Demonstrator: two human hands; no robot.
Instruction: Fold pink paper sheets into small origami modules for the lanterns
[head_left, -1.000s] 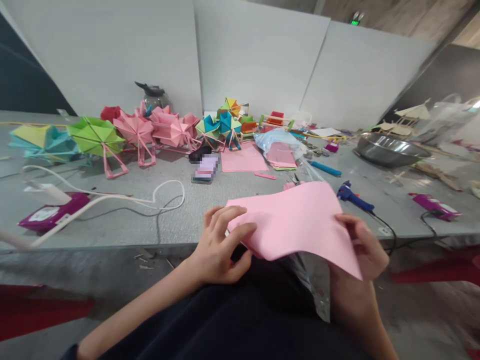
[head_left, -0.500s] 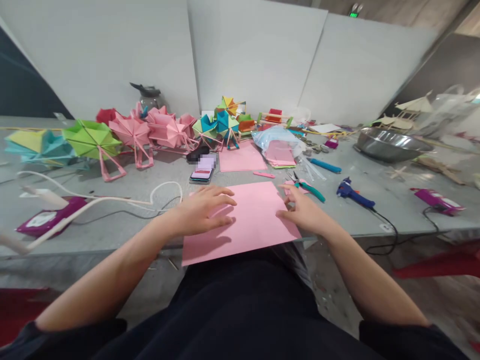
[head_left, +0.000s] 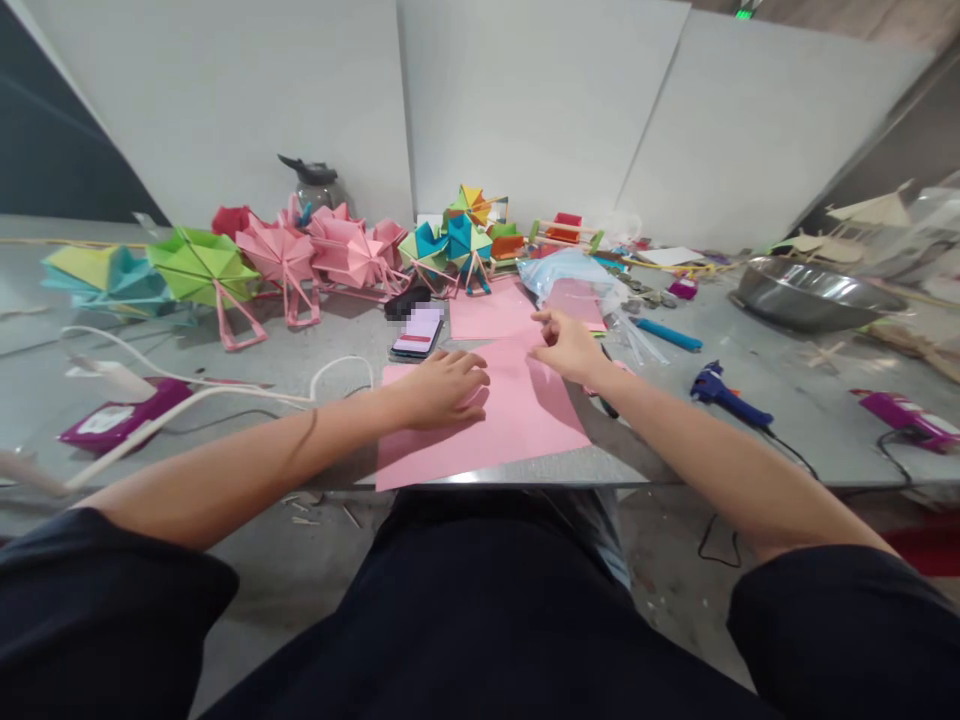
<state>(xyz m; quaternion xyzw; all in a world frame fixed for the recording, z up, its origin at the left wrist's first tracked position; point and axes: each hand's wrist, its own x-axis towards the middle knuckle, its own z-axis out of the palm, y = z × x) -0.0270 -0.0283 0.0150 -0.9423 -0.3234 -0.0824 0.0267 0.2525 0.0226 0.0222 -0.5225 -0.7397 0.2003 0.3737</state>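
Paper (head_left: pixel 514 425) reaches counter (head_left: pixel 652 450) edge, glue gun (head_left: pixel 733 397) well apart. Left hand (head_left: pixel 444 388) open palm-down over paper, right hand (head_left: pixel 571 347) open

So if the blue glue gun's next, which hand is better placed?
Probably the right hand: it looks empty and is nearer the blue glue gun, lying to its right. The left hand is farther off, over the nearest pink paper sheet.

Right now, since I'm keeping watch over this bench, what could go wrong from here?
The nearer pink sheet has its near left corner at the front edge of the table, so it might crease there. The phone lies just beyond that sheet, close to the left hand, and could get knocked. The white cable runs near the left forearm and might snag.
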